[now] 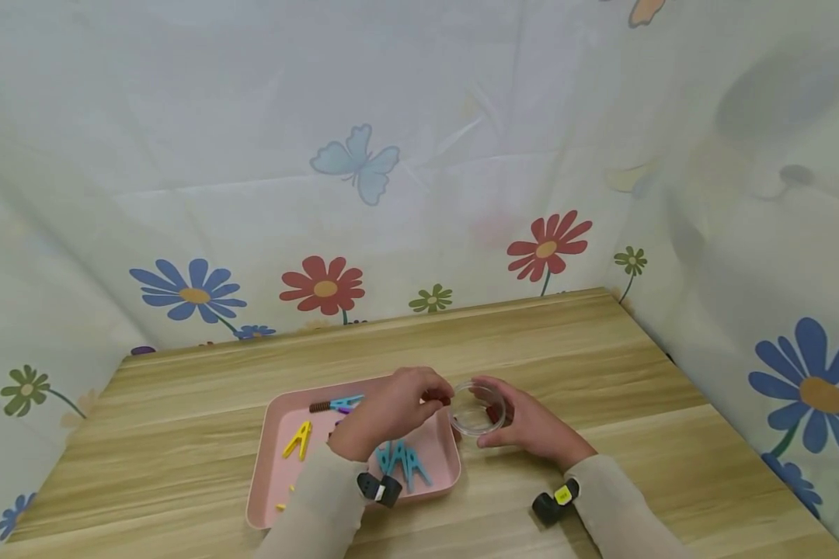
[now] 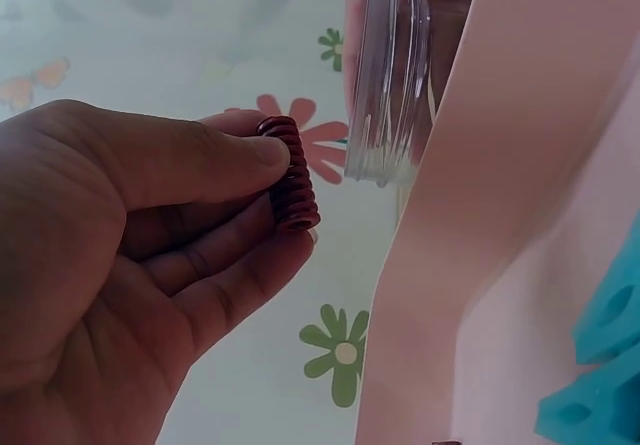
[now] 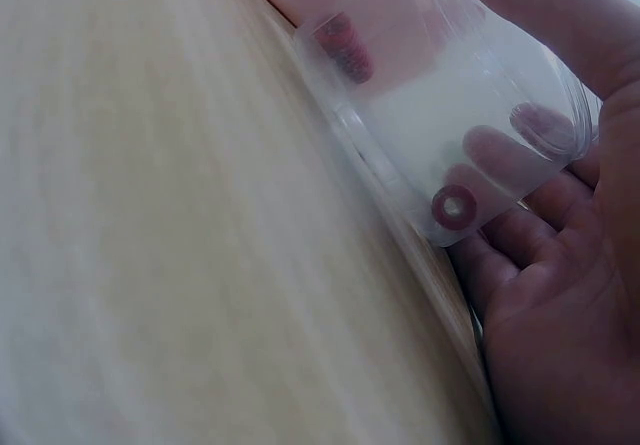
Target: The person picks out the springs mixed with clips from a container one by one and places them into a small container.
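Nearest me lies the pink tray [image 1: 277,466], with teal clips [image 1: 398,458] in its near right part and a yellow clip [image 1: 301,436] toward its left wall. Over the tray's right part I have the left hand [image 1: 397,407], thumb and fingers pinching a red spring [image 2: 293,190]. Just off the tray's right edge the right hand [image 1: 534,425] clasps a clear jar [image 2: 385,115]; the hands are apart but close. Through the jar's wall I make out a red ring [image 3: 442,205], probably another spring seen end-on, and a red coil [image 3: 345,49] that I can't place for certain inside.

I judge the step in hand to be bringing the pinched spring to the jar. The next move calls for crossing the tray's edge, stopping above the mouth and loosening the pinch. The jar's mouth faces up, its axis near upright; the spring's long axis seems to lie crosswise to that, roughly along the tray's rim, so I'd tip it end-down.

At the tray's far side sits a brown coil [image 1: 319,406]; beyond the tray, past the wooden table [image 1: 182,435], hangs a flowered backdrop [image 1: 252,101].
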`<state>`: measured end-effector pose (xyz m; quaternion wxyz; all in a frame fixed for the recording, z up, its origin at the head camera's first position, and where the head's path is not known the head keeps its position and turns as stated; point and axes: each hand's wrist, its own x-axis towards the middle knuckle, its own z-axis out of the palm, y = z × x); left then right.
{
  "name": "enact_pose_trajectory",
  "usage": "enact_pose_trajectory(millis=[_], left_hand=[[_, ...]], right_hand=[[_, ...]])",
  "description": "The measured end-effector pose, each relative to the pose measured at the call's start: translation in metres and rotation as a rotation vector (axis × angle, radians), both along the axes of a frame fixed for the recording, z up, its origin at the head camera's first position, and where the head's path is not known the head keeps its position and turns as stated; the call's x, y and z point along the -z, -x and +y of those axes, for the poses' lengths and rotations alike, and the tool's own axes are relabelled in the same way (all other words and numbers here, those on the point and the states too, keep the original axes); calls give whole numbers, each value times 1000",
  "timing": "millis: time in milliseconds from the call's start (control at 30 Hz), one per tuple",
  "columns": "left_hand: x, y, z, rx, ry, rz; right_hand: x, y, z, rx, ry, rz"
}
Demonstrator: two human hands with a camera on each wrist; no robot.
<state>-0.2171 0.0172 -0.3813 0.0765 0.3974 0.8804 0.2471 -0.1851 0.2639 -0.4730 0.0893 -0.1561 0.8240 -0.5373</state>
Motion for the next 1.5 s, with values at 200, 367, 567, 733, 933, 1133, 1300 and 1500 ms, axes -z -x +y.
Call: enact_pose_trajectory(millis=[200, 367, 567, 733, 933, 1133, 1300, 1500], left_hand=[[0, -2, 1, 14, -9, 7], [0, -2, 3, 31, -21, 18], [1, -2, 6, 46, -33, 37], [0, -4, 8, 46, -24, 51], [2, -5, 11, 44, -16, 79], [4, -6, 13, 43, -40, 62], [8, -6, 13, 59, -62, 75], [12, -5, 14, 73, -70, 131]], right_hand=[[-1, -1, 0, -9, 4, -10], [0, 0, 0, -20, 9, -4], [1, 0, 1, -21, 12, 4], [2, 0, 2, -28, 14, 2], [2, 0, 2, -34, 21, 3], [2, 0, 2, -31, 10, 12], [1, -1, 2, -29, -6, 22], [0, -1, 2, -22, -26, 34]])
